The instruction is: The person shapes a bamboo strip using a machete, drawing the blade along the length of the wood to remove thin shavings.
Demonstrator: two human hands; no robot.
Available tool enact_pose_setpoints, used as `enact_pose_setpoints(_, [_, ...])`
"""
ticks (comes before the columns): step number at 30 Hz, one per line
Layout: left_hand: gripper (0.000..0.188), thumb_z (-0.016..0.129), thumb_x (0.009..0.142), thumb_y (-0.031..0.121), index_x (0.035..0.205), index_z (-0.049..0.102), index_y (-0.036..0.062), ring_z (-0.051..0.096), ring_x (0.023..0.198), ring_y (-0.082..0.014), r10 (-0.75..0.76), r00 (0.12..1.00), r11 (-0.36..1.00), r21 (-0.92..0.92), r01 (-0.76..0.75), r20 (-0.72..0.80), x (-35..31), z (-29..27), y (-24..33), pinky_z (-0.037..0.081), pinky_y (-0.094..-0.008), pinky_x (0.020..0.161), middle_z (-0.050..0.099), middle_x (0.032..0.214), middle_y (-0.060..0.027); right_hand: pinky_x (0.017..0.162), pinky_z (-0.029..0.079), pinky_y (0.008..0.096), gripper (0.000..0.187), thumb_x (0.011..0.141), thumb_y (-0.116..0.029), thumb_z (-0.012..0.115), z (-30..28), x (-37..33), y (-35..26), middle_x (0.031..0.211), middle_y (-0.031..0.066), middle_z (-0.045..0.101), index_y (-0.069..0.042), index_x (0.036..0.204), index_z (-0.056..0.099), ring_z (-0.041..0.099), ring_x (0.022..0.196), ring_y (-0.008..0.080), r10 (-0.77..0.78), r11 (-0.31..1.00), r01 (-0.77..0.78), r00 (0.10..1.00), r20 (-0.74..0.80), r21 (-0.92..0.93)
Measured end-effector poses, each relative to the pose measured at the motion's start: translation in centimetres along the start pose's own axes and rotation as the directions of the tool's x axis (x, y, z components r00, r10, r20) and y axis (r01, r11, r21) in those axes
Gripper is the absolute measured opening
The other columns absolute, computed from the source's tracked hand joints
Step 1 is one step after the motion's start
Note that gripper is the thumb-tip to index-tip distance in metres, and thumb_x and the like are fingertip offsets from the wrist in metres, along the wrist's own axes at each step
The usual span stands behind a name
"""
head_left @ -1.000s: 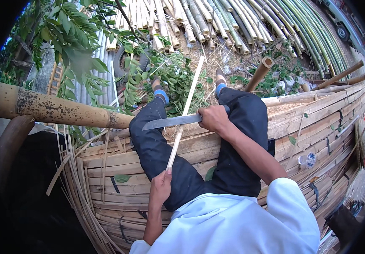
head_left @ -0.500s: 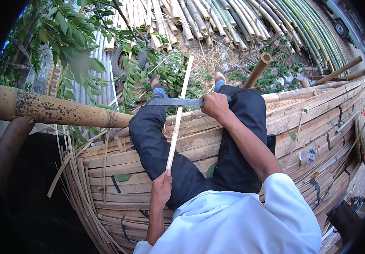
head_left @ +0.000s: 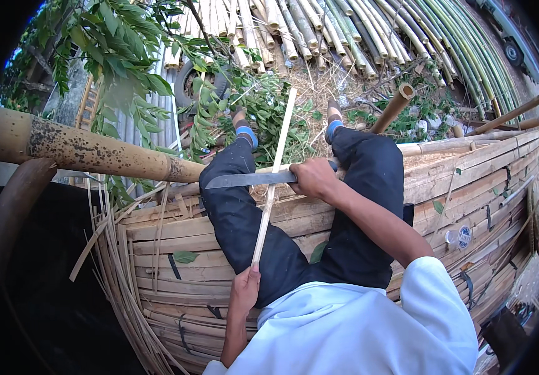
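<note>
Bamboo poles (head_left: 369, 37), many, cut to length: laid side by side on the ground at the far side.
Bamboo slats (head_left: 169, 244), stacked and strapped: used as a seat.
Spotted pole (head_left: 107, 156), thick: set crosswise at the left, ending near the left knee.
Dark trousers (head_left: 369, 169), one pair: worn, legs parted, knees bent.
Bamboo strip (head_left: 284, 128), one, pale and narrow: held at a slant above the left thigh, near end gripped, far end free beyond the knees. Contact with the thigh cannot be told.
Knife (head_left: 244, 180), one, long-bladed: laid across the strip, point to the left.
Condition of work: strip already split narrow, whole, not cut through. Blade is placed partway along; work on this piece is judged unfinished, though the amount left cannot be told.
Right hand (head_left: 313, 177): closed around the knife handle.
Left hand (head_left: 244, 290): closed on the strip's near end, thumb uppermost.
Clear cup (head_left: 459, 237), small: left on the slats at the right.
</note>
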State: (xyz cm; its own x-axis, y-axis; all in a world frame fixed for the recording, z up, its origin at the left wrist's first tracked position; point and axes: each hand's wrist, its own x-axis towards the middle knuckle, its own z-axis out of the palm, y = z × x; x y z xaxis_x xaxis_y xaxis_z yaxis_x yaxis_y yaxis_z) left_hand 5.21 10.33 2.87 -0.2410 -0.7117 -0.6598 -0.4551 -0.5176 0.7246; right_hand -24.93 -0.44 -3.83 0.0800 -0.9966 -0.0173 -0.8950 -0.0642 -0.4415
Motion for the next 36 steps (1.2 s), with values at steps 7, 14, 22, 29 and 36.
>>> enact_pose_setpoints(7, [0.045,0.045,0.1,0.038,0.078,0.052,-0.0009,0.047,0.051,-0.0257,0.167,0.981,0.909,0.401,-0.112,-0.103,1.3,0.8,1.4,0.037,-0.0392,0.051,0.044,0.056,-0.0142,0.059,0.053,0.0452,0.024,0.073,-0.027,0.065,-1.4,-0.4,0.1,0.063,0.0186,0.064,-0.004,0.075,0.067,0.066,0.062,0.0348,0.133,0.991,-0.132,0.99,0.049,-0.021])
enact_pose_setpoints(14, [0.04,0.045,0.1,0.033,0.078,0.053,0.0013,0.052,0.056,-0.0444,0.289,0.944,0.82,0.55,-0.158,-0.16,0.9,2.1,3.1,0.036,-0.0467,0.049,0.048,0.056,-0.0214,0.06,0.053,0.045,0.022,0.071,-0.025,0.065,-0.7,-1.0,-0.7,0.065,0.0202,0.064,-0.003,0.074,0.069,0.066,0.062,0.0355,0.088,0.996,-0.088,0.995,0.052,-0.011])
enact_pose_setpoints(22, [0.037,0.046,0.1,0.03,0.076,0.052,0.0015,0.051,0.053,-0.0437,0.307,0.927,0.822,0.552,-0.144,-0.216,-0.8,2.1,2.5,0.034,-0.0474,0.048,0.047,0.055,-0.0211,0.057,0.053,0.0437,0.018,0.071,-0.021,0.063,-2.6,0.8,2.5,0.063,0.0184,0.064,-0.005,0.07,0.069,0.066,0.06,0.0341,0.206,0.977,-0.21,0.976,-0.075,-0.045])
enact_pose_setpoints(29, [0.035,0.048,0.099,0.028,0.076,0.054,0.0023,0.054,0.055,-0.0439,0.354,0.9,0.774,0.619,-0.131,-0.253,-0.4,2.6,2.5,0.037,-0.0487,0.048,0.05,0.055,-0.0216,0.058,0.053,0.0436,0.016,0.069,-0.019,0.062,-1.8,-1.4,-1.7,0.067,0.0199,0.065,-0.004,0.072,0.068,0.066,0.061,0.0345,0.023,0.999,-0.021,0.997,0.071,-0.029])
enact_pose_setpoints(36, [0.033,0.049,0.098,0.027,0.077,0.055,0.003,0.054,0.056,-0.0443,0.389,0.897,0.763,0.619,-0.186,-0.21,0.4,1.7,2.7,0.038,-0.0498,0.048,0.052,0.056,-0.0219,0.059,0.054,0.0433,0.016,0.069,-0.017,0.059,-1.7,-0.3,-0.3,0.069,0.0201,0.066,-0.004,0.068,0.068,0.068,0.064,0.0345,0.124,0.99,-0.119,0.99,0.059,-0.079])
